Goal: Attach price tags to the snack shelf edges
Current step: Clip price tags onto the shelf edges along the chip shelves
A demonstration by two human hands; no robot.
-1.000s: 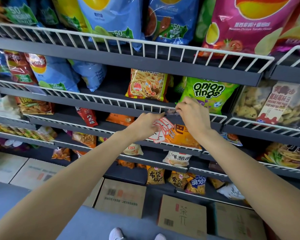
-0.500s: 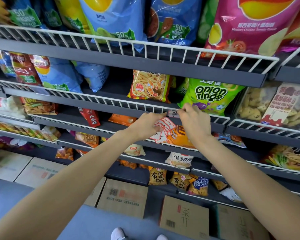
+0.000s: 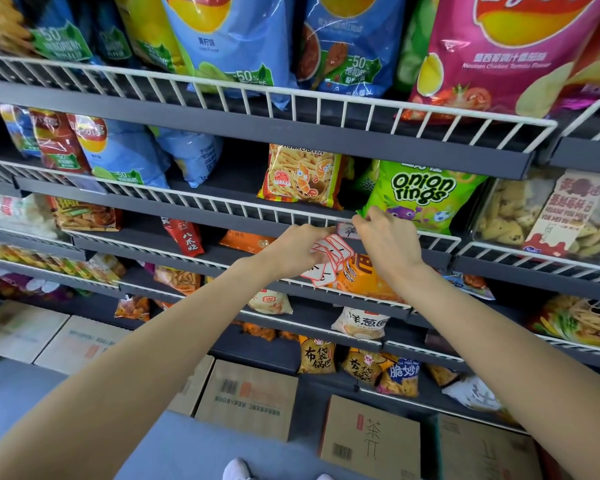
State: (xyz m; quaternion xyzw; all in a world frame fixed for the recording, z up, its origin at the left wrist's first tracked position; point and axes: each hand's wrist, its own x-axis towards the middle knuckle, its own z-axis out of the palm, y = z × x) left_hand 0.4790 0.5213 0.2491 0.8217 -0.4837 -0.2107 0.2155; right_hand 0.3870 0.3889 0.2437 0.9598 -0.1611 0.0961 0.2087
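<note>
The left hand (image 3: 293, 249) grips a fan of spare tags (image 3: 328, 259), just below the shelf edge (image 3: 222, 221); the tag (image 3: 346, 230) being fixed sits on that edge between the hands, long axis along the rail; the right hand (image 3: 390, 242) pinches its right end, nearer, under the onion rings (image 3: 421, 194).
</note>
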